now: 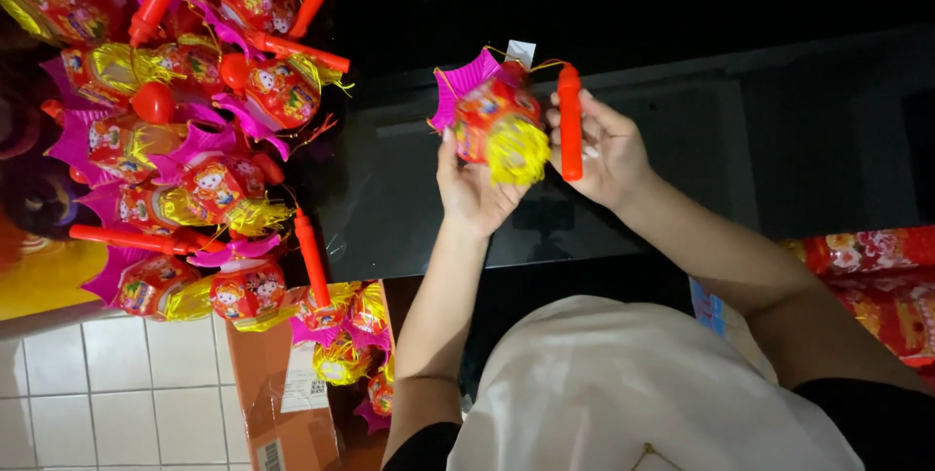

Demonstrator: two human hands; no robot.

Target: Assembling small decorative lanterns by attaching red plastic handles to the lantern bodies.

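The left hand [467, 188] cups a red-and-yellow paper lantern [497, 120]; the right hand [604, 154] grips its red plastic handle stick [570, 122]; a tug could tear the thin hanging string.

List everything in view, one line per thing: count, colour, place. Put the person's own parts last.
held lantern: one, red with pink fan and yellow tassel, centre
red handle stick: one, red, right of it
lantern pile: many, red, pink and gold, left
cardboard box: one, brown, bottom, lanterns inside
black table: one, beneath
tiled floor: white, bottom left
red packages: several, right edge
left hand: holds lantern
right hand: holds stick
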